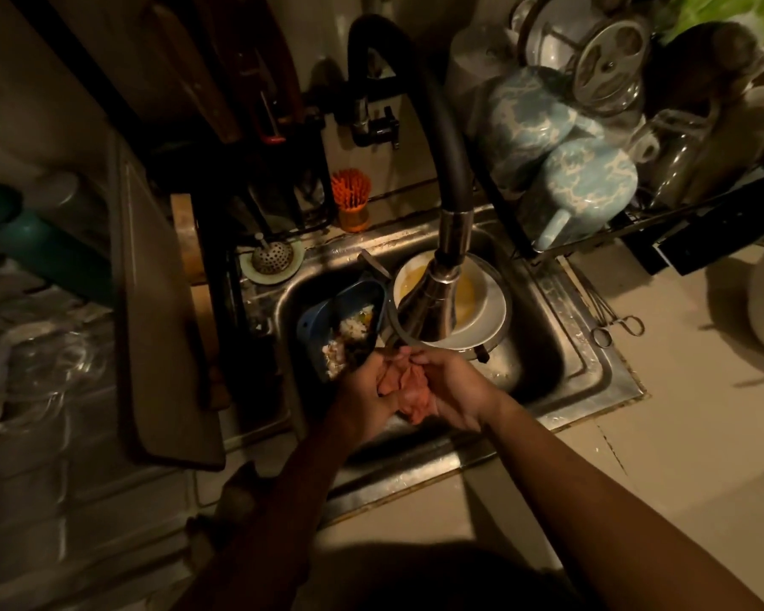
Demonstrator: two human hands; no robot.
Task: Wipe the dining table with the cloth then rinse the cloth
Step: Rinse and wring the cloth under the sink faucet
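- Dim kitchen, steel sink (592,359) set into your worktop (702,434). What were your fingers doing?
- Both sets of fingers (421,360) were curled round the pink cloth (409,390). Your left hand (365,392) cupped it from one side and your right hand (457,390) squeezed from the other, bunching it over the basin just below the tap head (433,297). Whether water ran, the gloom hid.
- So what could have gone wrong for you?
- Just beside your left hand sat a blue tub (323,321) of food scraps. A loose corner of cloth dragging through it would have picked up muck and undone the rinse. Behind, the white bowl (492,313) held yellowish liquid close by the spout, so a strong stream could have splashed it over you and the cloth.
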